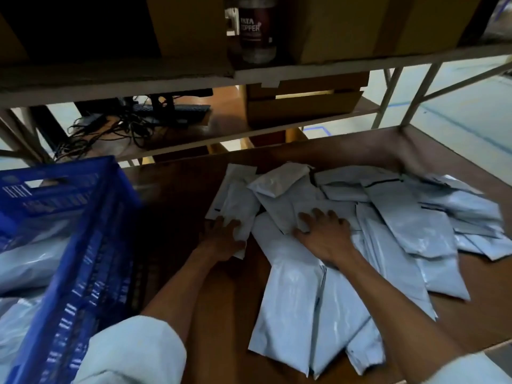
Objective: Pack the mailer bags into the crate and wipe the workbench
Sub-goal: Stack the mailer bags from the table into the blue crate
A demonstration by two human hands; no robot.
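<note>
Mailer bags (346, 217) — packing partly done
Some already in crate (83, 217); heap left on workbench (216, 314). Left hand (224, 239) grasping one bag, right hand (324, 236) flat, released — wiping pending.

crate (83, 217) left, bare workbench (171, 195) between, mailers (388, 217) right

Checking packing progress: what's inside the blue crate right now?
The blue crate already holds several grey mailer bags, visible over its rim. Its wall and the frame edge hide the bottom, so the count is unclear.

Head view — close, down onto workbench (210, 314)
</note>
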